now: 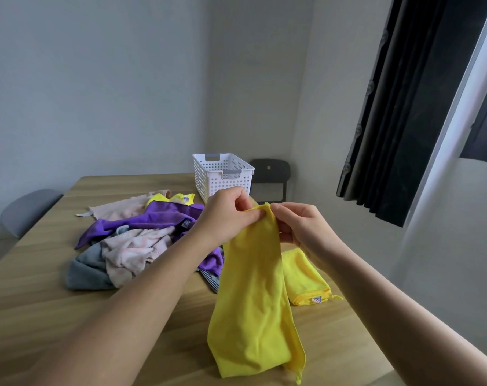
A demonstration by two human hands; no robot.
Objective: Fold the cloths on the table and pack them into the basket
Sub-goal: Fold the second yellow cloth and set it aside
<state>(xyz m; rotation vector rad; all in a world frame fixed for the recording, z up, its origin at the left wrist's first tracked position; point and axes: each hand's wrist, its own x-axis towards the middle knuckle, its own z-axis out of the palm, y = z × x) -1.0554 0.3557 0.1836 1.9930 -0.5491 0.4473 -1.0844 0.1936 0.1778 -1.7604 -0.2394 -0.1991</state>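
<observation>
A big wooden table [69,316] fills the bottom of the view. A dark curtain [390,121] hangs on the right by the window. A long yellow cloth [253,302] is held up in the air over the near side of the table. It hangs down in a thin strip, and its bottom end reaches low, near the table's front edge. On the left of it is a messy pile of cloths on the table: a purple cloth [153,218], a crumpled pink towel [136,249] on top of a grey cloth [86,271], a pale pink cloth [122,208] at the back, and a small yellow cloth [181,198] behind the purple one. A white basket [228,185] with little holes stands at the far edge of the table, behind the hands. A folded yellow cloth [303,277] lies flat on the table, just right of the hanging one. A black chair [273,176] stands behind the basket, and a grey chair [27,210] is at the left side. The left hand [225,215] pinches the top edge of the hanging cloth. The right hand [300,227] is close beside it and pinches the same top edge, with its fingers curled on the cloth's right side.
</observation>
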